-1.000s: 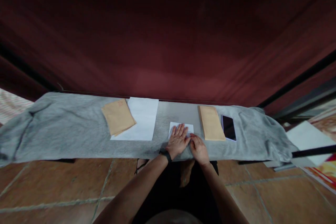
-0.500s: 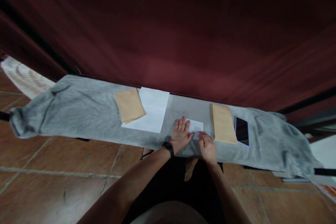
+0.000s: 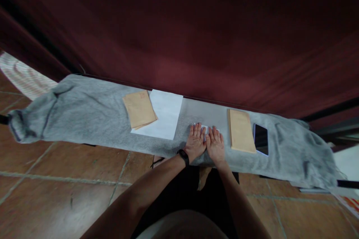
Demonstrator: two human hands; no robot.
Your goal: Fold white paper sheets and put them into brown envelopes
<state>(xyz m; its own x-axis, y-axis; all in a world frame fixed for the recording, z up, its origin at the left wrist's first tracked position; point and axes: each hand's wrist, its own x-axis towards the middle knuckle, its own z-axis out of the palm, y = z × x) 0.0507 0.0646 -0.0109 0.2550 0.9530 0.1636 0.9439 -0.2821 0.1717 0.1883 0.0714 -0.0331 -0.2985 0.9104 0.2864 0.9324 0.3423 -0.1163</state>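
Note:
Under both palms lies a folded white sheet of paper [image 3: 206, 127], mostly covered, with a strip showing beyond and between the fingers. My left hand [image 3: 195, 143], with a dark band on its wrist, rests flat on the paper's left part, fingers stretched out. Close beside it, my right hand [image 3: 215, 145] presses flat on the right part, its fingers also extended. To the right is a stack of brown envelopes [image 3: 241, 130]. Larger white paper [image 3: 167, 114] lies to the left, partly beneath other brown envelopes [image 3: 140, 109].
A grey cloth [image 3: 92, 115] covers the narrow bench-like surface. A phone [image 3: 260, 139] with a dark screen lies right of the right-hand envelopes. A dark red curtain [image 3: 179, 44] hangs along the far edge. Brown floor tiles [image 3: 84, 168] show below.
My right hand has gone from curled fingers at the paper's near right edge to lying flat on it, nearer my left hand. My left hand stays flat on the paper.

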